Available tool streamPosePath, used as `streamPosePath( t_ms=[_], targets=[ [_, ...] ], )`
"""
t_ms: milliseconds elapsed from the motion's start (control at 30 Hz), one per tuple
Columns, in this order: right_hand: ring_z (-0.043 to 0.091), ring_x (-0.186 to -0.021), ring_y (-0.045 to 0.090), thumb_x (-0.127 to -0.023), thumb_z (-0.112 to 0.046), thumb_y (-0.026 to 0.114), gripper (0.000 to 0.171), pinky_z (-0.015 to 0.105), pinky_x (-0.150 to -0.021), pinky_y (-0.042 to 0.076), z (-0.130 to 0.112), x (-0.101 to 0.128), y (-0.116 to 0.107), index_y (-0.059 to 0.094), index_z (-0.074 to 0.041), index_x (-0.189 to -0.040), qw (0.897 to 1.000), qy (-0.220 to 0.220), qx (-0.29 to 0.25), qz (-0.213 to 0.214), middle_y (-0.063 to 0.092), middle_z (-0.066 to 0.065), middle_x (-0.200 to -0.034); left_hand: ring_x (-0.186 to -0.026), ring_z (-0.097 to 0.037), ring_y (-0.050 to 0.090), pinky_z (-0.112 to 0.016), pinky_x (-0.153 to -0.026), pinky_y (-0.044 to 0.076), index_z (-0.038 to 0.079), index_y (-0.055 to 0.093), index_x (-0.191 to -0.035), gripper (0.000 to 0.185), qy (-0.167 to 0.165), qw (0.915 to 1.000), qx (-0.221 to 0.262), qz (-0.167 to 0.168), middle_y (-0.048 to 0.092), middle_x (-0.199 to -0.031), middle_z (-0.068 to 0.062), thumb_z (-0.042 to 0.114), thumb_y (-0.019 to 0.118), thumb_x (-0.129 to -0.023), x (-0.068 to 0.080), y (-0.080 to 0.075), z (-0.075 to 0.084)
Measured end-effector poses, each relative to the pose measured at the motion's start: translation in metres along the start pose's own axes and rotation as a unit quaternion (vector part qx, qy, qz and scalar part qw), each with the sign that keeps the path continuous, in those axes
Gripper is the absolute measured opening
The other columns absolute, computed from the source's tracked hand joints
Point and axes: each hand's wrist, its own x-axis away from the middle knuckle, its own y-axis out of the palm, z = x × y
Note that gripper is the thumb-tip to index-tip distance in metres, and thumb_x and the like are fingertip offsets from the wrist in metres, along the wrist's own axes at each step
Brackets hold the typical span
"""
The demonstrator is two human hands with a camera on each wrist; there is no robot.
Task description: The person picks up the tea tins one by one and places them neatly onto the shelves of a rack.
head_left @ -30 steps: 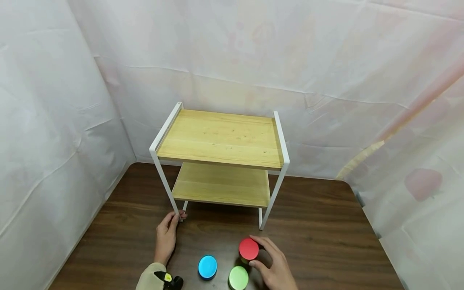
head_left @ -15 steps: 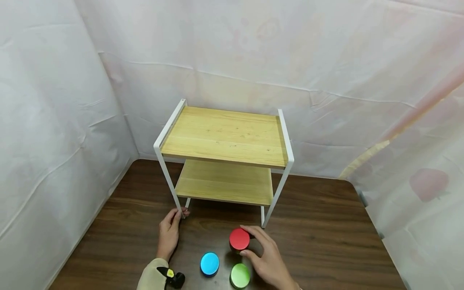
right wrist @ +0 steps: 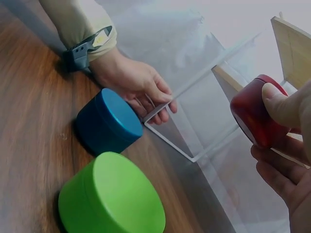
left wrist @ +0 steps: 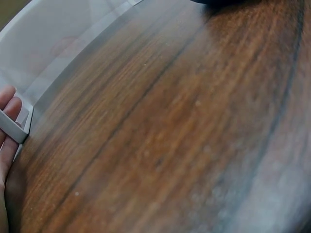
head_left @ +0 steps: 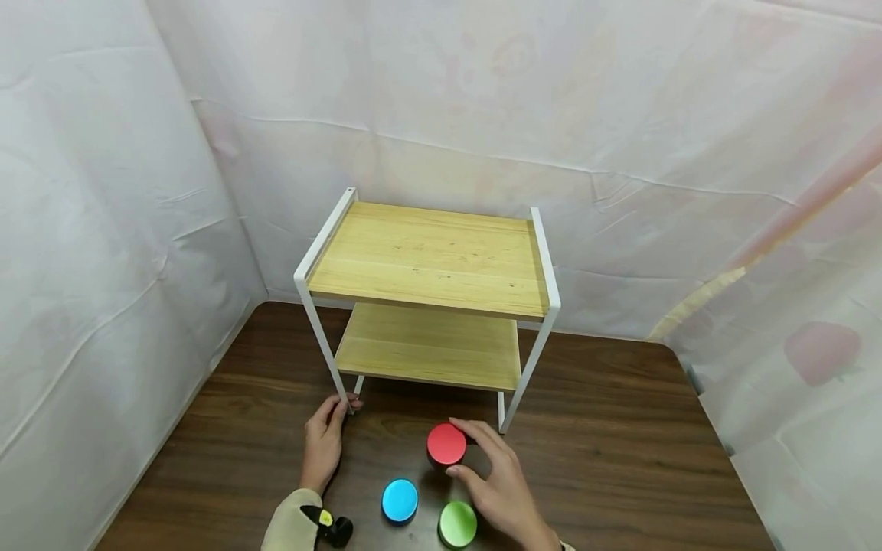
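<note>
Bright, even, soft light; faint shadows; wide-angle bending at head-view edges; blurred, dim left-wrist close-up.

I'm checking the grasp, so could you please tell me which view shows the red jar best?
The right wrist view: the red jar fills the frame close up, its side gripped by the right hand. The head view shows only its lid from above; the left wrist view misses it.

left sleeve (head_left: 289, 524) — beige | wrist strap (right wrist: 90, 46) — grey-black, yellow tag
</note>
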Motion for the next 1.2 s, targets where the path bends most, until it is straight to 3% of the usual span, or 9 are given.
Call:
streamPosePath(
  t_ms=[133, 400, 900, 1000, 1200],
  targets=[
    [0.016, -0.118, 0.067, -0.088, -0.019, 0.085, 0.065, 0.039, -0.099, 0.057, -0.004, -0.005, 0.002, 0.059, -0.021, -0.148, 1.000, -0.006, -0.005, 0.000, 0.068, 0.000, -0.133, -0.105, -0.004, 0.071, -0.011, -0.093, 0.051, -0.004, 0.073, -0.115, 0.029, -0.001, 1.0000, 0.003, 0.003, 0.077, -0.108, -0.022, 0.015, 0.052, -0.112, 0.000, 0.000, 0.001],
    [0.016, -0.119, 0.068, -0.090, -0.021, 0.084, 0.063, 0.039, -0.101, 0.057, -0.008, -0.015, 0.004, 0.060, -0.016, -0.148, 1.000, -0.017, -0.005, -0.008, 0.068, 0.001, -0.133, -0.105, -0.006, 0.072, -0.013, -0.093, 0.052, -0.004, 0.073, -0.114, 0.028, -0.010, 0.9999, 0.012, 0.006, 0.077, -0.107, -0.023, 0.016, 0.053, -0.112, -0.001, 0.000, 0.001],
    [0.014, -0.123, 0.066, -0.091, -0.026, 0.083, 0.063, 0.037, -0.105, 0.056, -0.020, -0.023, 0.005, 0.058, -0.024, -0.149, 1.000, -0.007, -0.018, -0.024, 0.066, -0.005, -0.137, -0.104, -0.007, 0.073, -0.014, -0.091, 0.053, -0.003, 0.073, -0.117, 0.028, -0.009, 0.9999, -0.012, -0.002, 0.078, -0.106, -0.020, 0.017, 0.053, -0.112, 0.001, 0.003, 0.000],
    [0.015, -0.122, 0.066, -0.092, -0.025, 0.083, 0.062, 0.033, -0.106, 0.055, -0.021, -0.026, 0.007, 0.059, -0.021, -0.149, 0.999, -0.019, -0.021, -0.022, 0.066, -0.002, -0.136, -0.104, -0.009, 0.073, -0.015, -0.091, 0.054, -0.003, 0.072, -0.117, 0.028, -0.008, 0.9999, -0.005, -0.006, 0.078, -0.106, -0.020, 0.017, 0.053, -0.112, 0.001, 0.003, 0.001],
    [0.017, -0.123, 0.066, -0.094, -0.025, 0.081, 0.060, 0.036, -0.106, 0.056, -0.027, -0.035, 0.008, 0.059, -0.020, -0.149, 0.999, -0.030, -0.022, -0.030, 0.066, -0.001, -0.137, -0.102, -0.009, 0.074, -0.016, -0.090, 0.055, -0.005, 0.072, -0.116, 0.026, -0.005, 0.9997, 0.023, -0.009, 0.077, -0.107, -0.024, 0.014, 0.055, -0.111, 0.000, 0.006, 0.001]
  ],
)
